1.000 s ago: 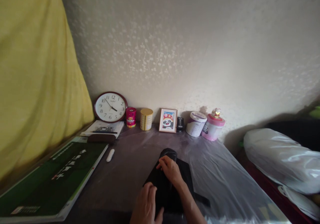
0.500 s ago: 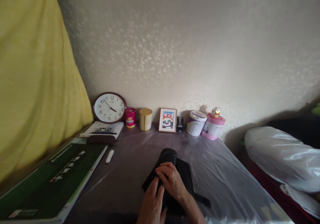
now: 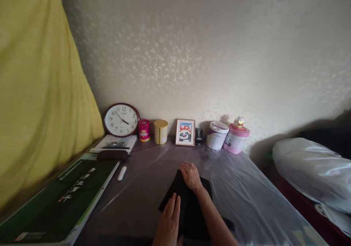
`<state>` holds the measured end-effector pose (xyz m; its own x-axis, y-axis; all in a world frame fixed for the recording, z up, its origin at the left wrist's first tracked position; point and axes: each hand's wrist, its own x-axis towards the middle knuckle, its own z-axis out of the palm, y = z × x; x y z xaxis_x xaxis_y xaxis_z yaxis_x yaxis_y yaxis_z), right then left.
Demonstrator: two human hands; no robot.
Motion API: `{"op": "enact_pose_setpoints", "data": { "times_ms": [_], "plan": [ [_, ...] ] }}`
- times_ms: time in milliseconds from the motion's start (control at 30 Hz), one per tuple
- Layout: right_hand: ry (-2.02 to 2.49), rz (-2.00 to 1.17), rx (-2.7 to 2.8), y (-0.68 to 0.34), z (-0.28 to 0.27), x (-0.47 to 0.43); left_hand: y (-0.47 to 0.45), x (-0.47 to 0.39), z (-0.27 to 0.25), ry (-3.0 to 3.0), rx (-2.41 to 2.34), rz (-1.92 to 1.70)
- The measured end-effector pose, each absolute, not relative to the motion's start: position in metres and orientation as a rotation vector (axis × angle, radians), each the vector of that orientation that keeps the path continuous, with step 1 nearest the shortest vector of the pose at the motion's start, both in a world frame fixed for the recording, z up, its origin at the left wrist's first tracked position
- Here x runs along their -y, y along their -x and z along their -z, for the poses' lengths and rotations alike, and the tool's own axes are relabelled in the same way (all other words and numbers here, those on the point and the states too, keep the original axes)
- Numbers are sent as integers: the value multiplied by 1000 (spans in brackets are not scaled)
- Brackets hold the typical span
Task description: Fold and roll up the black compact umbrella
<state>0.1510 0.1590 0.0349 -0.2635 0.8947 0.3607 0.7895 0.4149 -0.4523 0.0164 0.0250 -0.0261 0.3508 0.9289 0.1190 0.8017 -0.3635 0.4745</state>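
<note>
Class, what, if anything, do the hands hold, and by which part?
No clear hold: the left hand lies flat on the black cloth; the right hand rests at its far end, where any grip is hidden.

Black fabric (image 3: 190, 215), yellow curtain (image 3: 41, 81), green book (image 3: 55, 205), pale leaf-patterned wall (image 3: 175, 63)

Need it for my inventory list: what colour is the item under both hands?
The item is black, best seen in the head view.

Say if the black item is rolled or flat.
Mostly flat: the black item lies low, a corner beyond the left hand. Hidden folds: cannot tell.
</note>
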Motion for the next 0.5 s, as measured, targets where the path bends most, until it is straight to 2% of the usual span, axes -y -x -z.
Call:
{"op": "enact_pose_setpoints", "data": {
  "times_ms": [233,500],
  "plan": [
    [1728,-154,1724,-204,-21,-147,-21,-22,14,-2210,-1548,-505],
    [1915,-231,1516,-254,1,-96,-17,-14,22,-2118,-1464,-728]
  ]
}}
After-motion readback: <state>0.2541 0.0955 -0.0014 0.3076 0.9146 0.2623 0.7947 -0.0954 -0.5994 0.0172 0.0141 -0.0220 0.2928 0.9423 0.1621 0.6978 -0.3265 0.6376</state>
